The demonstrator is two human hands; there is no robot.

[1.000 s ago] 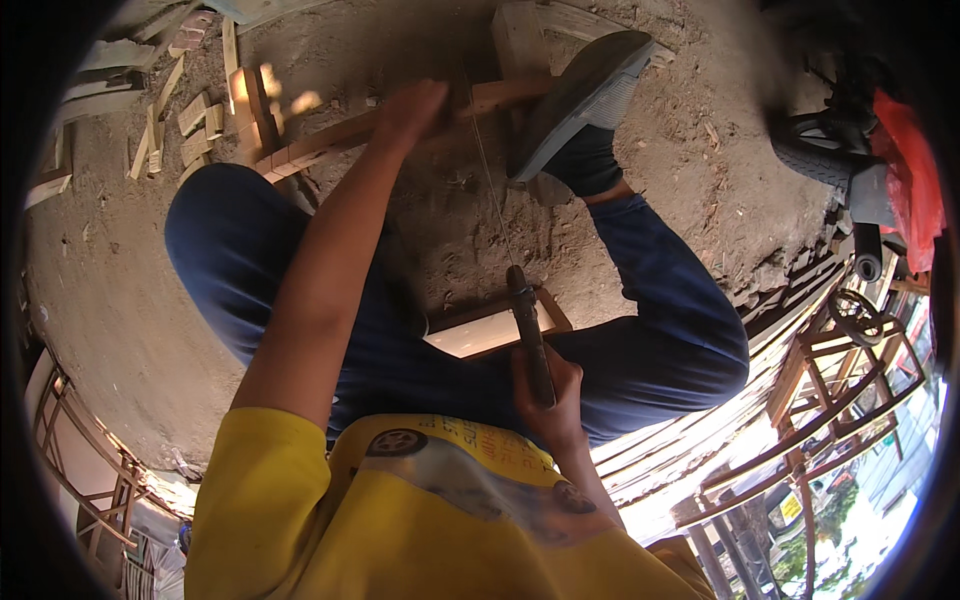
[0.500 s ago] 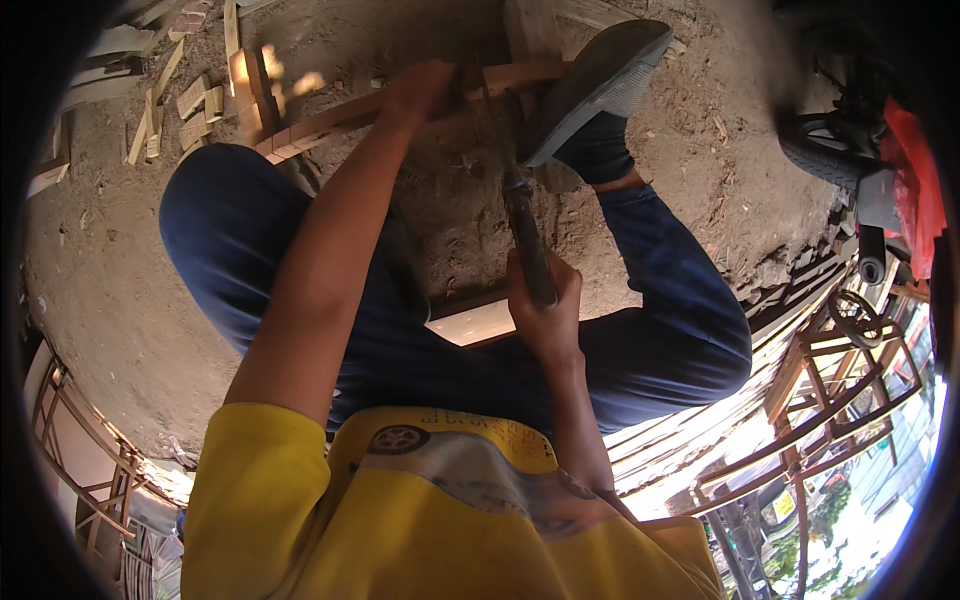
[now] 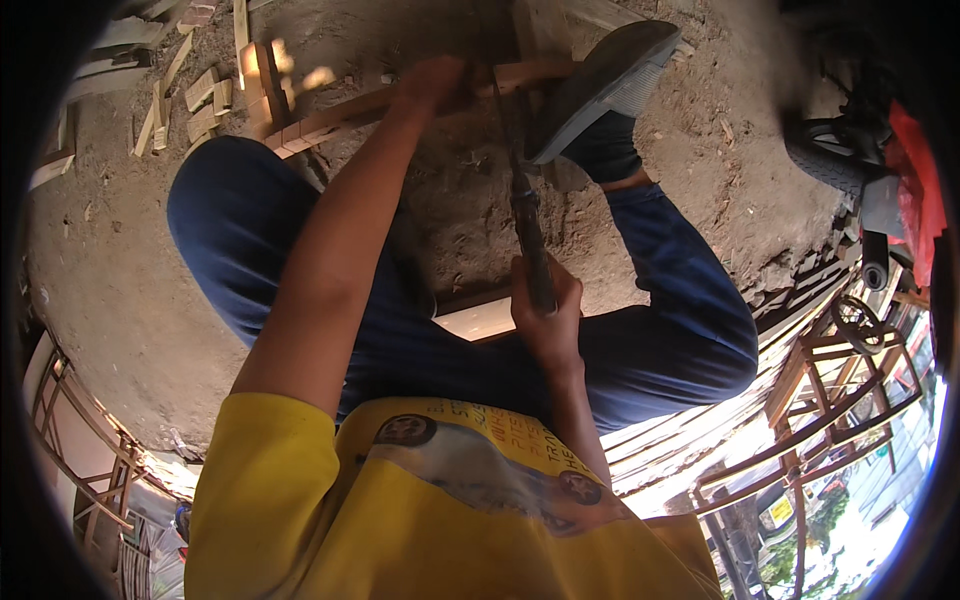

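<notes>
My right hand (image 3: 548, 312) is wrapped around the dark, straight handle of a saw (image 3: 528, 215). Its narrow blade points away from me and meets a long wooden strip (image 3: 330, 121) near the strip's right part; shadow blurs the contact. On that strip, just left of the blade, my left hand (image 3: 436, 84) presses down with its fingers closed over the wood. They are partly lost in shadow. A grey shoe (image 3: 605, 90) on my right foot rests over the strip's right end.
Wood offcuts (image 3: 203, 103) lie on the dirt ground at the far left, beside an upright wooden block (image 3: 262, 88). At the right stand a wheel with a black tyre (image 3: 830, 150) and a red plastic sheet (image 3: 915, 175). A wooden frame (image 3: 840, 400) stands at the lower right.
The whole view has shifted slightly to the right. Both hands keep their grips, and the saw remains across the strip with little visible movement.
</notes>
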